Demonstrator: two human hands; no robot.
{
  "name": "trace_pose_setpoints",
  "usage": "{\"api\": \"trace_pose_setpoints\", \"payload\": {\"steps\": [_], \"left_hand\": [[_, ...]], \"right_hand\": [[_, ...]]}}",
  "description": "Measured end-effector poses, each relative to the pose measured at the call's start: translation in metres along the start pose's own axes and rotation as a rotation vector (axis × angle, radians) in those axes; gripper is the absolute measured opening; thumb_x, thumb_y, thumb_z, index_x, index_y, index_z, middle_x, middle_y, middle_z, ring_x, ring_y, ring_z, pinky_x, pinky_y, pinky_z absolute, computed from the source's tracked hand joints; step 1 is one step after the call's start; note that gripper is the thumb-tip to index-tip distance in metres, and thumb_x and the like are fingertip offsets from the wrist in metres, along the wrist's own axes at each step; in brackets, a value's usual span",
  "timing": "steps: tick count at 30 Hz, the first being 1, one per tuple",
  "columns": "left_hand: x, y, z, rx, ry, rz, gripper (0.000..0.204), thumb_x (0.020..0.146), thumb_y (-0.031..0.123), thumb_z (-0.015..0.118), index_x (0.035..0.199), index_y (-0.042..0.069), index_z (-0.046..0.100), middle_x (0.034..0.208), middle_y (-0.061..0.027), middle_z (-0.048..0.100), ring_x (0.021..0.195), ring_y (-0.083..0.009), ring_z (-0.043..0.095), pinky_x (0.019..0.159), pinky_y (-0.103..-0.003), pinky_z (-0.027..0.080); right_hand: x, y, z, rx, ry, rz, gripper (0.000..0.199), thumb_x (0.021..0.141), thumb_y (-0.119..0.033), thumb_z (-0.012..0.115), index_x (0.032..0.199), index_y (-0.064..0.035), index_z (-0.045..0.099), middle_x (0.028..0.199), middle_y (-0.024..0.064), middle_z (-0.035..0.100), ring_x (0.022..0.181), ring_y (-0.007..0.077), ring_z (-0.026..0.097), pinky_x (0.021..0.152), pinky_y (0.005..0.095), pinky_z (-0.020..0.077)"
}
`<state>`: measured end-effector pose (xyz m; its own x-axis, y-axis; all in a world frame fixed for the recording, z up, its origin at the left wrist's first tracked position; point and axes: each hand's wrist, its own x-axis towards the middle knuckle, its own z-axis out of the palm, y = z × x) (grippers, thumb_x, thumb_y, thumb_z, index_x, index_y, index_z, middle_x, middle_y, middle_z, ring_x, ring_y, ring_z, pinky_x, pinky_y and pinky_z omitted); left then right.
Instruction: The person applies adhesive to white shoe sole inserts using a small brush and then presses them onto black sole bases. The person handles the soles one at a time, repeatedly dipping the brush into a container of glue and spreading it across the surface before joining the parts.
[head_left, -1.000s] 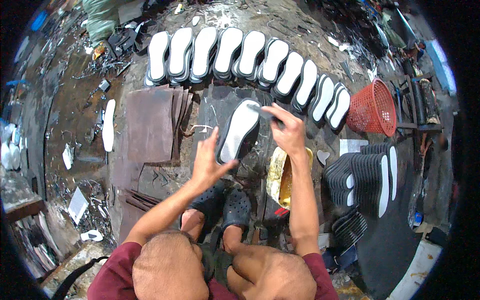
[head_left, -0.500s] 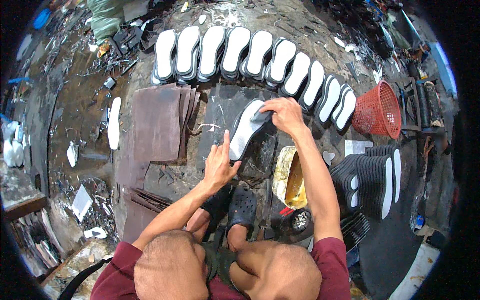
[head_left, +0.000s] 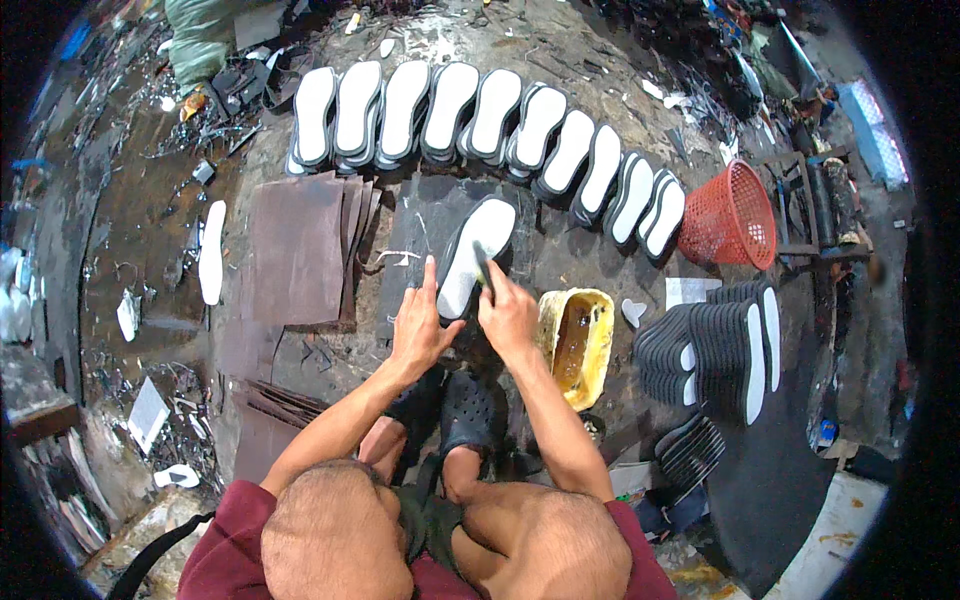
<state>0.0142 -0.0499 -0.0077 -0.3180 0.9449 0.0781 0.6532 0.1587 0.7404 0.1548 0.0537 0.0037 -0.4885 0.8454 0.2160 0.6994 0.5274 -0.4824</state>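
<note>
my right hand, pinching a dark tool, just slid down the white sole to its middle, so work's there now; left hand spread loose.

Head-worn left fisheye, upright, looking down over the knees, floor nearby

The littered floor carries a dark sheet with one white-topped sole on it, sole stacks far, brown sheets left, and a yellowed tub and red basket right.
</note>
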Motion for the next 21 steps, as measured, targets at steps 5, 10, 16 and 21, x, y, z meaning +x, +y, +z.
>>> {"api": "trace_pose_setpoints", "payload": {"steps": [5,10,16,21], "left_hand": [[0.002,0.001,0.009,-0.024,0.028,-0.020,0.124,0.070,0.015,0.089,0.161,-0.001,0.007,0.122,-0.0233,0.062,0.106,-0.0402,0.054,0.098,-0.046,0.046],[-0.012,-0.014,0.015,-0.172,0.193,0.035,0.116,0.070,0.005,0.088,0.160,0.000,0.015,0.137,-0.0230,0.051,0.106,-0.0339,0.058,0.093,-0.044,0.052],[-0.040,-0.037,0.005,-0.237,0.543,-0.157,0.071,0.080,-0.008,0.068,0.147,0.003,0.046,0.116,-0.0135,0.054,0.100,-0.0246,0.060,0.090,-0.036,0.051],[-0.009,-0.046,-0.013,-0.332,0.556,-0.191,0.042,0.094,-0.007,0.056,0.135,0.003,0.059,0.117,-0.0112,0.063,0.104,-0.0212,0.063,0.093,-0.033,0.051]], "right_hand": [[0.055,-0.005,-0.027,-0.240,0.001,-0.028,0.041,0.088,-0.010,0.061,0.127,-0.0193,0.068,0.089,0.0111,0.074,0.075,0.0322,0.070,0.066,0.0449,0.0566],[0.033,-0.016,-0.010,-0.152,-0.184,-0.135,0.039,0.084,-0.008,0.061,0.117,-0.0243,0.074,0.099,0.0070,0.071,0.086,0.0299,0.068,0.070,0.0449,0.0580],[-0.032,-0.029,-0.004,-0.186,-0.166,-0.246,0.041,0.084,-0.011,0.062,0.123,-0.0236,0.071,0.104,0.0071,0.065,0.088,0.0273,0.063,0.070,0.0413,0.0570],[-0.059,-0.036,-0.002,-0.262,-0.134,-0.335,0.042,0.085,-0.013,0.061,0.126,-0.0221,0.069,0.112,0.0095,0.067,0.092,0.0261,0.064,0.073,0.0383,0.0577]]}}
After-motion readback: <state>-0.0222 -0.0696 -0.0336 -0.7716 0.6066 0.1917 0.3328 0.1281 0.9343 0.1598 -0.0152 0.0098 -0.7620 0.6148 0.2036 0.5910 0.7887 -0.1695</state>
